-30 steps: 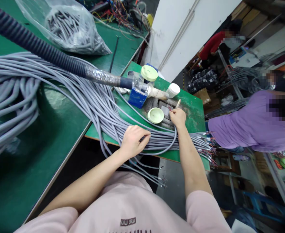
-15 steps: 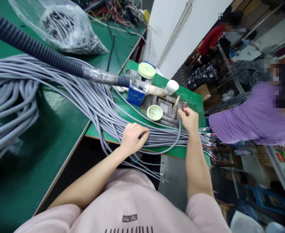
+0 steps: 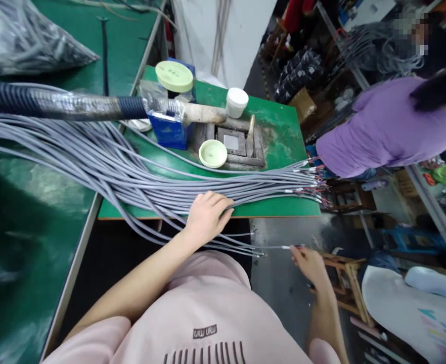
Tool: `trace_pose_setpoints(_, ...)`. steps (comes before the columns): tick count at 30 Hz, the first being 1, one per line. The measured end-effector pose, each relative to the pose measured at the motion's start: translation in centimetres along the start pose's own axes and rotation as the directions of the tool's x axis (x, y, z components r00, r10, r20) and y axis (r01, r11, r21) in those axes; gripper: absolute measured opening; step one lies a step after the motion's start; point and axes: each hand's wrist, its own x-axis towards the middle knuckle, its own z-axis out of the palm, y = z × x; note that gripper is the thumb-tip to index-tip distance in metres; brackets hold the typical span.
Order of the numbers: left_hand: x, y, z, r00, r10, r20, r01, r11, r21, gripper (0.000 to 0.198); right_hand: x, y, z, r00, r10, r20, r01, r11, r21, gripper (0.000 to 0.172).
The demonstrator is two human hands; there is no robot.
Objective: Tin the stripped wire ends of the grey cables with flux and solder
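Note:
A long bundle of grey cables runs across the green table, with stripped ends of red and dark wires fanned out at its right end. My left hand lies over the near side of this bundle, its fingers curled down onto the cables; the fingertips are partly hidden. Past the table's front edge, my right hand pinches the end of a single grey cable and holds it out straight to the right. Several other cable ends hang beside it, below the edge.
Behind the bundle stand a pale green dish, a square metal pot with a stick in it, a white tub, a blue box and a ribbed hose. A person in purple sits at right.
My right hand has moved from beside the metal pot down past the table's front edge, bringing the cable end along. My left hand stays on the bundle. The view has shifted.

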Motion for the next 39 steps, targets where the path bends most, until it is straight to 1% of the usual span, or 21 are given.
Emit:
trace_pose_setpoints(2, 0.3, 0.1, 1.0, 0.997, 0.026, 0.068, -0.032, 0.995, 0.097, 0.017, -0.2, -0.4, 2.2, 0.99, -0.029, 0.14, 0.042, 0.995, -0.085, 0.037)
trace_pose_setpoints(3, 0.5, 0.1, 1.4, 0.996, 0.033, 0.085, -0.045, 0.99, 0.134, 0.018, -0.3, -1.2, 3.2, 0.973, -0.087, 0.212, 0.096, 0.995, -0.031, 0.037)
trace_pose_setpoints(5, 0.9, 0.0, 1.7, 0.993, 0.057, 0.103, -0.074, 0.983, 0.171, 0.018, -0.5, -3.8, 5.0, 0.892, -0.256, 0.374, 0.161, 0.95, 0.266, 0.034)
trace_pose_setpoints(6, 1.1, 0.1, 1.6, 0.992, 0.076, 0.102, -0.092, 0.982, 0.167, 0.017, -0.5, -5.4, 5.8, 0.838, -0.332, 0.433, 0.127, 0.891, 0.437, 0.031)
trace_pose_setpoints(8, 1.2, 0.3, 1.1, 0.992, 0.109, 0.069, -0.116, 0.987, 0.109, 0.014, -0.2, -8.9, 6.9, 0.722, -0.494, 0.485, 0.041, 0.73, 0.682, 0.035)
trace_pose_setpoints(9, 1.1, 0.6, 0.7, 0.992, 0.121, 0.043, -0.124, 0.991, 0.06, 0.013, 0.1, -10.5, 7.1, 0.691, -0.558, 0.459, -0.004, 0.632, 0.775, 0.039)
trace_pose_setpoints(10, 1.0, 0.8, 0.3, 0.992, 0.126, 0.015, -0.126, 0.992, 0.002, 0.013, 0.6, -11.9, 7.0, 0.689, -0.605, 0.399, -0.044, 0.514, 0.857, 0.045)
trace_pose_setpoints(11, 0.8, 1.0, -0.1, 0.991, 0.131, -0.001, -0.131, 0.99, -0.056, 0.012, 1.2, -13.1, 6.7, 0.726, -0.618, 0.302, -0.062, 0.378, 0.924, 0.051)
trace_pose_setpoints(12, 0.6, 1.2, -0.4, 0.99, 0.138, -0.006, -0.138, 0.984, -0.109, 0.012, 1.8, -14.0, 6.1, 0.785, -0.585, 0.204, -0.06, 0.256, 0.965, 0.05)
trace_pose_setpoints(13, 0.3, 1.4, -0.7, 0.99, 0.14, -0.002, -0.139, 0.979, -0.151, 0.013, 2.4, -14.6, 5.2, 0.87, -0.486, 0.082, -0.01, 0.149, 0.989, 0.045)
trace_pose_setpoints(14, 0.1, 1.5, -0.8, 0.99, 0.139, 0.008, -0.135, 0.973, -0.185, 0.013, 2.9, -15.0, 4.2, 0.922, -0.387, -0.019, 0.057, 0.087, 0.995, 0.039)
trace_pose_setpoints(16, -0.2, 1.6, -0.9, 0.993, 0.115, 0.035, -0.104, 0.967, -0.231, 0.013, 3.3, -15.1, 2.1, 0.952, -0.223, -0.209, 0.223, 0.041, 0.974, 0.031)
trace_pose_setpoints(18, -0.2, 1.6, -0.9, 0.993, 0.085, 0.086, -0.058, 0.958, -0.279, 0.012, 2.8, -14.7, 0.4, 0.92, -0.137, -0.367, 0.375, 0.039, 0.926, 0.028)
trace_pose_setpoints(20, -0.1, 1.6, -0.8, 0.987, 0.05, 0.155, 0.011, 0.929, -0.371, 0.011, 1.7, -14.3, -0.3, 0.883, -0.15, -0.444, 0.461, 0.113, 0.88, 0.029)
trace_pose_setpoints(22, 0.0, 1.8, -0.7, 0.977, -0.019, 0.214, 0.128, 0.853, -0.506, 0.013, 0.3, -13.9, -0.2, 0.892, -0.279, -0.356, 0.434, 0.302, 0.849, 0.03)
trace_pose_setpoints(24, 0.1, 2.0, -0.7, 0.959, -0.132, 0.25, 0.266, 0.724, -0.636, 0.018, -0.7, -13.9, 0.4, 0.89, -0.422, -0.172, 0.384, 0.49, 0.782, 0.03)
trace_pose_setpoints(26, 0.2, 2.1, -0.7, 0.926, -0.246, 0.288, 0.378, 0.577, -0.724, 0.023, -1.3, -14.3, 1.2, 0.843, -0.538, -0.017, 0.384, 0.579, 0.719, 0.031)
trace_pose_setpoints(29, 0.4, 2.2, -0.9, 0.863, -0.366, 0.349, 0.479, 0.371, -0.796, 0.028, -1.5, -15.2, 2.2, 0.764, -0.638, 0.1, 0.413, 0.601, 0.684, 0.031)
trace_pose_setpoints(33, 0.9, 2.4, -1.4, 0.782, -0.483, 0.394, 0.518, 0.15, -0.842, 0.03, -1.6, -15.9, 2.6, 0.702, -0.69, 0.176, 0.43, 0.608, 0.667, 0.03)
trace_pose_setpoints(36, 1.0, 2.5, -1.5, 0.745, -0.515, 0.424, 0.525, 0.06, -0.849, 0.033, -1.5, -16.1, 2.4, 0.674, -0.703, 0.226, 0.433, 0.624, 0.65, 0.029)
trace_pose_setpoints(39, 0.8, 2.7, -1.2, 0.744, -0.512, 0.429, 0.522, 0.045, -0.852, 0.034, -1.3, -16.2, 2.3, 0.673, -0.711, 0.204, 0.466, 0.622, 0.63, 0.029)
